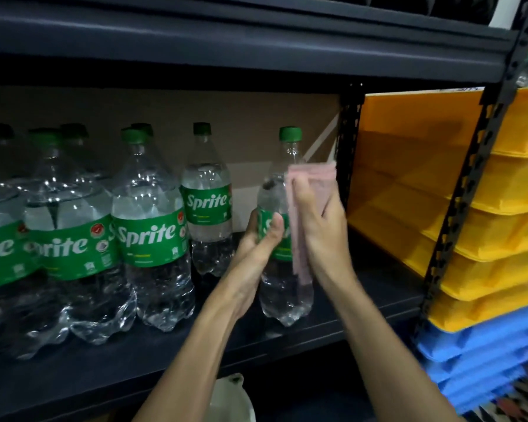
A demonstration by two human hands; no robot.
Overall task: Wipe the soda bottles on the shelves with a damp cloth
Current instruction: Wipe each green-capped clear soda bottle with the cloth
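Observation:
A clear Sprite bottle (282, 287) with a green cap stands at the right end of the dark shelf (110, 360). My left hand (258, 242) grips it around the green label. My right hand (320, 226) holds a folded pink cloth (308, 184) flat against the bottle's right side, from the shoulder down past the label. Left of it stand another small Sprite bottle (208, 208) and several large ones (153, 239), all upright with green caps.
A black perforated shelf post (349, 141) stands right behind my right hand. Stacked yellow bins (485, 226) and blue bins (476, 363) fill the space to the right. Brown cardboard (165, 117) backs the shelf. A dark shelf board (256, 41) runs overhead.

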